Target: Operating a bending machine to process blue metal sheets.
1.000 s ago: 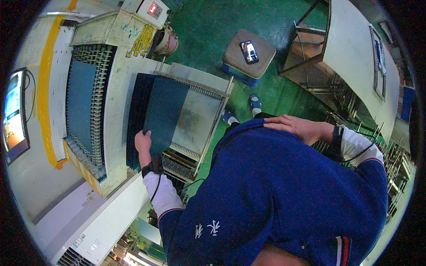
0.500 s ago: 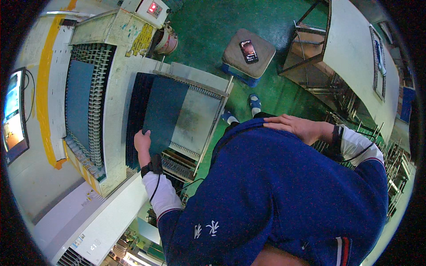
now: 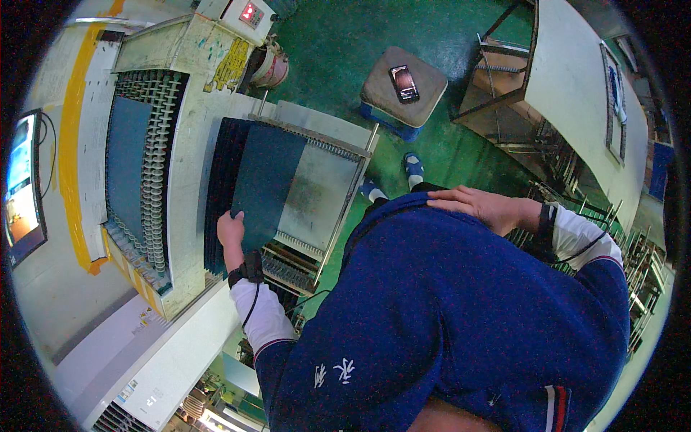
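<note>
Left hand (image 3: pixel 230 229) on near edge of dark teal panel (image 3: pixel 263 183), fingers curled at edge; firm grasp or mere touch, cannot tell. Panel flat atop dark stack on grey metal rack table (image 3: pixel 317 191). Right hand (image 3: pixel 479 207) flat and open on blue jacket (image 3: pixel 446 317), holding nothing. Left of table: roller conveyor machine (image 3: pixel 144 165), monitor (image 3: pixel 21 187) beyond. Beyond table: green floor (image 3: pixel 338 36), stool (image 3: pixel 403 90) bearing phone (image 3: pixel 404 83).

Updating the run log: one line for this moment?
left hand: on dark sheet stack | right hand: flat on blue jacket | stool: phone on top
</note>
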Tool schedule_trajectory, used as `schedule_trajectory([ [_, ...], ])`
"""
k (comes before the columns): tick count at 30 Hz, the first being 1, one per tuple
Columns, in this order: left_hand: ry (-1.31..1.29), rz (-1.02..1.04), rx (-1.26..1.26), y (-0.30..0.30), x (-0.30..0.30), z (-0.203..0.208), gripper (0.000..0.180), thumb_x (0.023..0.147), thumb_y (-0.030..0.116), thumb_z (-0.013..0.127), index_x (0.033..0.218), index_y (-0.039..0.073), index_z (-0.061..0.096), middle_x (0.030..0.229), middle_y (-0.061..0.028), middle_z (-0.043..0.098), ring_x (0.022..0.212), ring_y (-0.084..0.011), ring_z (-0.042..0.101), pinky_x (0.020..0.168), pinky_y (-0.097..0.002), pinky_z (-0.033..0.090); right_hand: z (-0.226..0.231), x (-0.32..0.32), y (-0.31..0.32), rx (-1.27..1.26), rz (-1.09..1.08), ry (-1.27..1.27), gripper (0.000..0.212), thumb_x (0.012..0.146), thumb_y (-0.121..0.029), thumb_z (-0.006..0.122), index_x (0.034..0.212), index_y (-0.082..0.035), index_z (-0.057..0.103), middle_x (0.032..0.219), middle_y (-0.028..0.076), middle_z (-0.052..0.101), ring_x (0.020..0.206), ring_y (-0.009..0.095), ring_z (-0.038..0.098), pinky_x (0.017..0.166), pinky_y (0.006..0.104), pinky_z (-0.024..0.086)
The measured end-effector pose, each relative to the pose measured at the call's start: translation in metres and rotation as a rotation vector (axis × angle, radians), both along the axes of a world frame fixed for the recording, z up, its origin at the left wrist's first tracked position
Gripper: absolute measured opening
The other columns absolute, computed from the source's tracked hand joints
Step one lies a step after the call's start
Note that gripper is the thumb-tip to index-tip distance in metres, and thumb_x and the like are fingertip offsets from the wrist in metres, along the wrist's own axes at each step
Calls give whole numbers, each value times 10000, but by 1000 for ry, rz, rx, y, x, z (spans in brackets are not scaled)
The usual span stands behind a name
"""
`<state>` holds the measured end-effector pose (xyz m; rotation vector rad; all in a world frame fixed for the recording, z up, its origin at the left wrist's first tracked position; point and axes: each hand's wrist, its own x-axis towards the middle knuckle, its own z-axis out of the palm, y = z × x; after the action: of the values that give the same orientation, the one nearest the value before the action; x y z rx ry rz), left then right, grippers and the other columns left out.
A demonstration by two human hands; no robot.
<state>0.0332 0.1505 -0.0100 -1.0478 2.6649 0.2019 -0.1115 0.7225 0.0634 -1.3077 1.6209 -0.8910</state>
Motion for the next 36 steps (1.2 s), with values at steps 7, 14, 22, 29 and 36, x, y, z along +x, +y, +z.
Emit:
schedule_trajectory([
  [7, 19, -5, 2, 2, -1, 2, 338, 802, 279, 661, 1013, 15, 666, 953, -208, 664, 908, -384, 627, 767, -440, 479, -1, 0, -1, 21, -6, 3, 1021, 655, -404, 722, 1477, -121, 186, 1502, 169, 195, 1168, 374, 408, 1032, 450, 291],
  [14, 17, -3, 30, -7, 4, -5, 330, 806, 269, 653, 1013, 12, 666, 946, -209, 665, 900, -380, 630, 763, -439, 481, 6, -3, -3, 1, 1, -6, 1016, 665, -408, 719, 1480, -124, 183, 1499, 177, 199, 1184, 372, 402, 1032, 452, 291],
  [22, 11, -22, 8, -6, 2, -4, 336, 806, 277, 648, 1010, 11, 666, 930, -208, 667, 891, -382, 629, 758, -443, 480, 3, -2, -2, 2, -15, -22, 1003, 674, -421, 713, 1479, -124, 192, 1495, 181, 207, 1179, 376, 402, 1030, 455, 291],
  [29, 18, -22, 18, -6, 3, -5, 333, 805, 275, 648, 1000, 6, 667, 935, -221, 660, 895, -392, 622, 766, -445, 477, -4, 0, 4, -39, -4, 14, 1018, 661, -413, 725, 1479, -123, 192, 1495, 179, 205, 1179, 378, 401, 1032, 457, 289],
  [36, 21, -29, 37, -15, 7, -13, 334, 804, 276, 654, 1004, 8, 664, 941, -223, 657, 901, -395, 618, 764, -449, 475, -4, 0, 5, -29, -3, 30, 1038, 638, -400, 737, 1478, -127, 192, 1497, 176, 202, 1171, 374, 406, 1033, 455, 290],
])
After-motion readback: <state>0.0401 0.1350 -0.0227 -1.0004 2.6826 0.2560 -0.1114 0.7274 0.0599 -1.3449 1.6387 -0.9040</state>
